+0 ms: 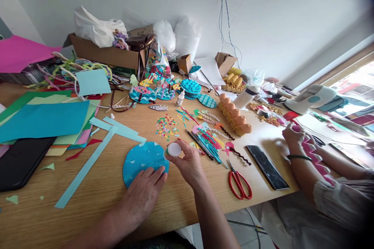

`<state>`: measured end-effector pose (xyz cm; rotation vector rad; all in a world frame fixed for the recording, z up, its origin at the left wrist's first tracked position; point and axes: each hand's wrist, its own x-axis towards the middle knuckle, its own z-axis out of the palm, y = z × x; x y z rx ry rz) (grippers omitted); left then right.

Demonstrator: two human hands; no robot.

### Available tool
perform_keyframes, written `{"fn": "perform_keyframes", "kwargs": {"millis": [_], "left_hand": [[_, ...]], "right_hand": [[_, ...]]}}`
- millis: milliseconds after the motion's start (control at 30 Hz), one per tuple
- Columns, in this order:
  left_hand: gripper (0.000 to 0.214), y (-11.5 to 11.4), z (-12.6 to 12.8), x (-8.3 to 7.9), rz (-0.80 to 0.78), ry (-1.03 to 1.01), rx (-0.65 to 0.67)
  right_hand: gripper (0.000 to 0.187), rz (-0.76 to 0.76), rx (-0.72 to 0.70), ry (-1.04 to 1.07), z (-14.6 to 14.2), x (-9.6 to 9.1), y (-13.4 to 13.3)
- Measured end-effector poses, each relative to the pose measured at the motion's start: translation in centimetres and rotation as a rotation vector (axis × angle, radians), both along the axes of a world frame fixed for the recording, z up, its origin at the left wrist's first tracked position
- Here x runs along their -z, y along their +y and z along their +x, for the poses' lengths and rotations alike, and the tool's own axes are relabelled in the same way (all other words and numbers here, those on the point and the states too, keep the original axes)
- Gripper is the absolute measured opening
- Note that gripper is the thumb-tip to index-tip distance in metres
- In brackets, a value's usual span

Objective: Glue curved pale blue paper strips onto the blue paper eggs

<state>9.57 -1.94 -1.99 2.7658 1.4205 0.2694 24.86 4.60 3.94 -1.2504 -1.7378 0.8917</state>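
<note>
A round blue disc (140, 161) with several pale whitish spots lies on the wooden table in front of me. My left hand (143, 192) rests flat on its lower edge, fingers stretched out. At the disc's right edge, my right hand (188, 163) is closed around a small white glue bottle (174, 149), its round base turned toward me. The tip of that bottle is hidden. Pale blue paper strips (87, 167) lie left of the disc. Colourful confetti (167, 126) is scattered behind it, and pens (200, 144) lie right of it.
Red-handled scissors (240, 184) and a dark phone (267, 167) lie on the right. Beyond, a co-worker's hands (295, 140) hold a pink egg-carton strip (311, 153). Coloured paper sheets (43, 116) cover the left. Finished-looking blue crafts (143, 94) and an orange egg-carton strip (233, 114) stand behind.
</note>
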Motion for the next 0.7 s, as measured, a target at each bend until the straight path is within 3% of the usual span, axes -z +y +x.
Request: {"fn": "perform_keyframes", "kwargs": {"millis": [700], "left_hand": [[0.044, 0.03, -0.03, 0.24, 0.009, -0.004, -0.002]], "right_hand": [[0.009, 0.018, 0.002, -0.026, 0.25, 0.16, 0.16]]}}
